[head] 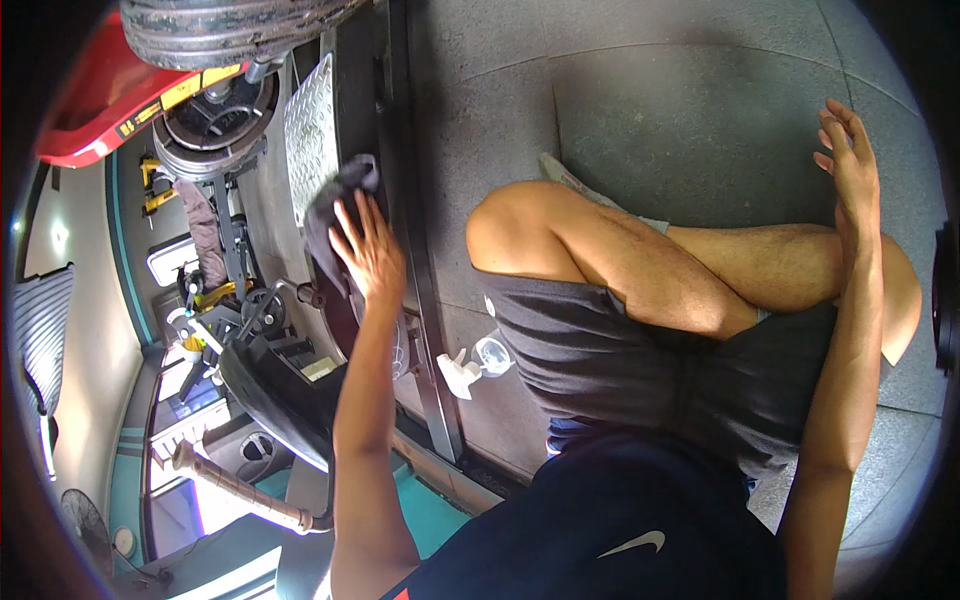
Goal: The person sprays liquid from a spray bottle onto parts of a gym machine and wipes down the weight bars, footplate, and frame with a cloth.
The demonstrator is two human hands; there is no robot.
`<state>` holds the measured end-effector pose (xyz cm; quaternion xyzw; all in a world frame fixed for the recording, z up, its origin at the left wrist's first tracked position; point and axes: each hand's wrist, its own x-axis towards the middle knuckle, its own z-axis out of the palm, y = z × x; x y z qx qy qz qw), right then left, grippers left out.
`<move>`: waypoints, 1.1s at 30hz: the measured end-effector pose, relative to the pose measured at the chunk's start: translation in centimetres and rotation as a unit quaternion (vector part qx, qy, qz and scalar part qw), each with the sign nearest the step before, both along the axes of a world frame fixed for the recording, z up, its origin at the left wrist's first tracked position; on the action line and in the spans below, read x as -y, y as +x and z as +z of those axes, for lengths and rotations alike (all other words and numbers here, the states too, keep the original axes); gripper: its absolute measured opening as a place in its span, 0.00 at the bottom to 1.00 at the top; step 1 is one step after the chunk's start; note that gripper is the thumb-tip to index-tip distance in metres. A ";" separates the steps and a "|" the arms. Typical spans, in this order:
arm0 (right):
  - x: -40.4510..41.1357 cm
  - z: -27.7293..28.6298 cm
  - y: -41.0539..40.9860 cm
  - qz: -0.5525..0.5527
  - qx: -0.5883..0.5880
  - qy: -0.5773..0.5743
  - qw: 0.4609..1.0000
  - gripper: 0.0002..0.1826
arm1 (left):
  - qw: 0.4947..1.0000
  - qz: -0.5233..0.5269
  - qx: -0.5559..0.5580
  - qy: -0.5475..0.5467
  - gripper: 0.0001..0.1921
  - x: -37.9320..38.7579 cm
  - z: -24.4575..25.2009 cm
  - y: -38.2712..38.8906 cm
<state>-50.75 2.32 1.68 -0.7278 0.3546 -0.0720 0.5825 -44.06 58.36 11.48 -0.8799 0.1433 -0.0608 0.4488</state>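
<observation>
My left hand [369, 251] lies spread over a dark grey cloth [330, 214], pressing it against the dark lower frame of a gym machine, beside a silver diamond-plate metal panel [309, 142]. One end of the cloth is bunched up past my fingertips. At the right, my right hand [847, 154] is raised near my bent knee, its fingers loosely curled and apart, with nothing seen in it. A clear spray bottle with a white trigger head [459, 373] is beside my thigh, next to the machine's black base rail; my shorts hide part of it.
Weight plates [217, 112] and a red machine cover [90, 97] are at the upper left. A black padded seat [274, 397] and a taped handle [240, 491] stand near my left arm. My crossed legs rest on grey rubber floor tiles [675, 127]. A fan [86, 521] is at the lower left.
</observation>
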 end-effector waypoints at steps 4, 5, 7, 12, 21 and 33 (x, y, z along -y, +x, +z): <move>1.0 -1.5 0.3 0.004 -0.019 -0.012 1.000 0.30 | 0.998 -0.059 0.009 0.013 0.27 2.3 0.5 8.6; 1.2 -1.7 0.2 0.002 -0.024 -0.007 1.000 0.31 | 0.997 -0.069 0.010 0.021 0.27 2.7 0.5 10.3; 1.8 -2.4 0.0 -0.003 -0.024 -0.005 1.000 0.30 | 0.995 -0.081 0.014 0.058 0.27 2.7 0.0 12.3; 2.8 -2.9 -0.4 -0.007 -0.027 -0.002 1.000 0.29 | 0.996 -0.045 -0.038 -0.068 0.28 0.6 -1.3 7.3; 3.7 -4.4 -2.2 -0.020 -0.030 0.027 0.999 0.28 | 0.963 0.110 -0.032 -0.243 0.33 -4.3 -1.8 -12.8; 3.1 -5.3 -1.7 -0.019 -0.048 0.007 0.999 0.29 | 0.931 0.070 0.198 -0.297 0.43 -4.4 0.6 -9.1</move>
